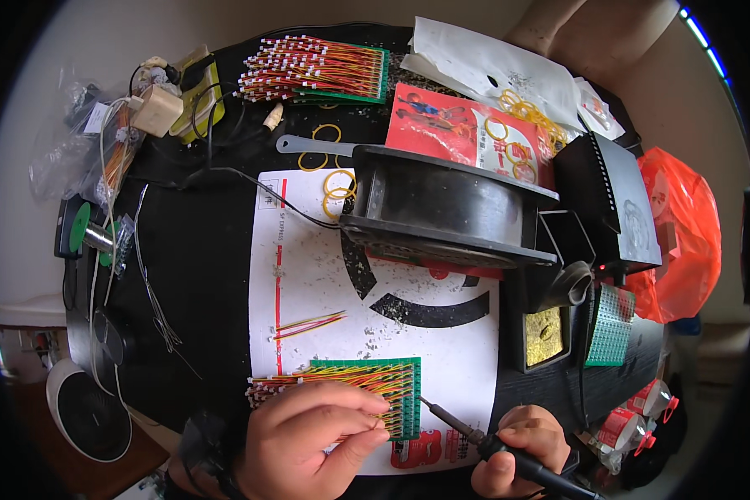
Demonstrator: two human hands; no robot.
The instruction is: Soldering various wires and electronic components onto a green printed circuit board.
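Note:
A green circuit board [417,385] lies on the white sheet near the table's front edge, with rows of red and yellow wires [354,385] running leftward from it. My left hand [321,429] rests over these wires. Its thumb and forefinger are pinched on a thin wire close to the board's right side, and the palm hides part of the bundle. In my right hand [529,442] is a soldering iron [508,452], held like a pen. The iron's tip points up and left, just off the board's right edge. A few loose wires [308,325] lie farther up the sheet.
A black fan [442,196] stands beyond the board. To the right are an iron holder with a yellow sponge [544,337], a black soldering station [612,200] and a bare green board [611,325]. A solder spool [92,236] sits left; a wired board [317,71] lies at the back.

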